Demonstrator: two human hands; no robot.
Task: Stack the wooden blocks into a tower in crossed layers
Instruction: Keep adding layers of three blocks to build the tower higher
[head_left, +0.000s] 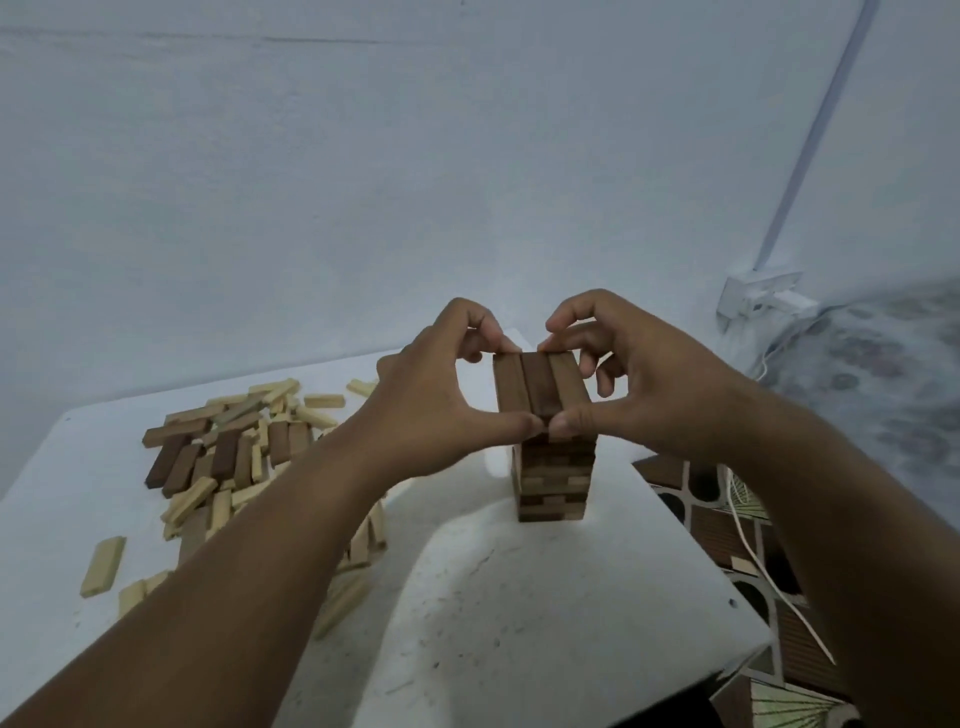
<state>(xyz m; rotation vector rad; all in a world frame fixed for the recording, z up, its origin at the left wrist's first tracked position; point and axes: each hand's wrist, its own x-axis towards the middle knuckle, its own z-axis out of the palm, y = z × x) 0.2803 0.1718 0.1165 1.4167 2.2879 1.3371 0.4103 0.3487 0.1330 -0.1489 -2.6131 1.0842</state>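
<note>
White table (519, 597) | both hands (441, 395) (639, 374) seemingly pinch tower (553, 478) top layer (540, 384)

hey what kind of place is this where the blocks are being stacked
Probably a room in a home: a plain white table against a bare pale wall, patterned brown floor tiles, and a white wall socket with cables.

Lighting dim and cool, with a bluish cast over the wall (363, 182) and tabletop (519, 597). No glare. The forearms throw a broad soft shadow across the near tabletop, edges diffuse. The tower (553, 478) has its near face in shade; layer detail there is muddy. Overall picture soft and smeared, fine texture lost, more so toward the corners. Wide-angle bending is evident: the tabletop edges and the pipe (815, 135) at upper right lean and curve.
</note>
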